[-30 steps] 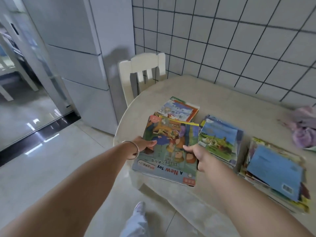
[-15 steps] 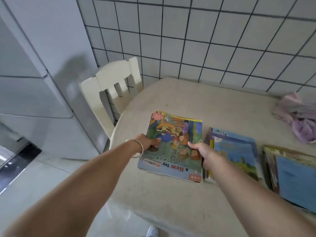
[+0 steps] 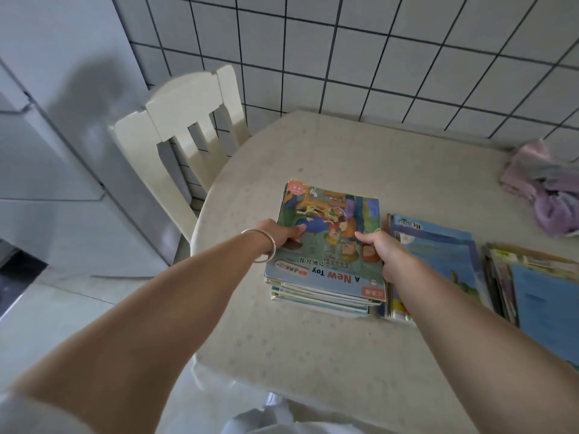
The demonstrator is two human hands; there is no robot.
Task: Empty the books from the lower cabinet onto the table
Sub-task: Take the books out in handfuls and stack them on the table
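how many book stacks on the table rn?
3. Left stack held by both hands; middle stack beside it; right stack cut off by the frame edge. More may lie off-frame.

- Only one view here, a wide-angle head cam worn by the person, looking forward and steeply down.
- It faces the pale speckled round-edged table (image 3: 313, 349) and the white square-tiled wall with dark grout (image 3: 360, 51) behind the table's far edge.
- Pretty close in: both bare forearms run up from the bottom corners toward the middle of the frame.
- The table's left edge curves through the middle, with a cream wooden slat-back chair (image 3: 188, 120) past it.
- Straight lines bow near the frame edges.
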